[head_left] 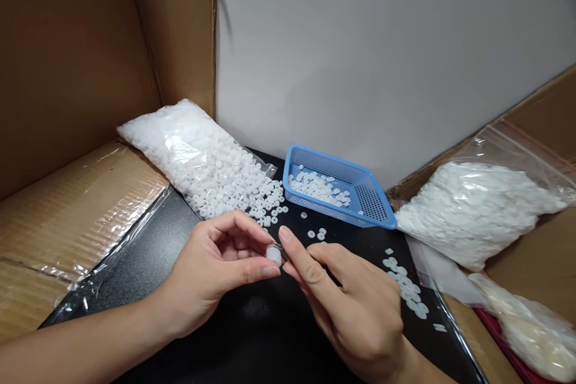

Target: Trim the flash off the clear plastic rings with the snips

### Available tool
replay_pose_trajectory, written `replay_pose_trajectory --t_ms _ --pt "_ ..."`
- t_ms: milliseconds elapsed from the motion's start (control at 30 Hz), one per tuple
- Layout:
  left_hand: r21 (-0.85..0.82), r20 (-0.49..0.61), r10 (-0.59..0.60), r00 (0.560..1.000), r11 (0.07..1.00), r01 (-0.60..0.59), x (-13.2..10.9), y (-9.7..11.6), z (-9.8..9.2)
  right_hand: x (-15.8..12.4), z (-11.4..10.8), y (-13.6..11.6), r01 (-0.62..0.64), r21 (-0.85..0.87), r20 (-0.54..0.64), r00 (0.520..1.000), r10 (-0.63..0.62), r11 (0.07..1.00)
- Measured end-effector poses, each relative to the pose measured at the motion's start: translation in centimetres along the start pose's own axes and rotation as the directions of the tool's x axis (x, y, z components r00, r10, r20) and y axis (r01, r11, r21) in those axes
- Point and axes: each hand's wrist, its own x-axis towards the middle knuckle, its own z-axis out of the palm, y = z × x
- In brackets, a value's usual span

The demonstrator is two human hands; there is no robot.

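Between the thumb and fingers of my left hand (216, 276) is a small round white plastic piece (273, 255). My right hand (346, 297) is closed on a thin metal tool (279, 246), mostly covered by the fingers, so its kind is unclear. The tool's tip meets the white piece or lies right beside it. Just beyond my left hand, loose white plastic rings (269, 201) spill from a clear bag of the same rings (198, 156). Farther back stands a blue mesh basket (382, 211) holding many small white pieces (317, 186).
To the right, a zip bag of white pieces (472, 210) leans on cardboard. Flat white pieces (405, 285) lie loose on the black table (265, 330). A bag with cream-coloured contents (531, 330) rests at the lower right. Cardboard (72, 204) and a white panel (382, 54) enclose the area.
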Motion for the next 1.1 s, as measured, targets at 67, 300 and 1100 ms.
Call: replay_pose_trajectory --t_ms 67,300,1100 --pt "0.019 -0.009 -0.009 1.0 1.0 0.009 0.0 0.1 0.0 0.0 -0.1 0.1 0.005 -0.008 0.008 1.0 -0.005 1.0" --pt "0.065 -0.028 -0.037 0.999 0.997 0.038 -0.2 0.5 -0.1 0.1 -0.3 0.3 0.028 -0.022 0.019 0.999 -0.028 0.999" --pt "0.131 0.052 -0.099 0.994 0.987 0.092 0.1 1.3 -0.2 0.5 -1.4 1.2 0.148 -0.067 0.119 0.983 -0.14 0.987"
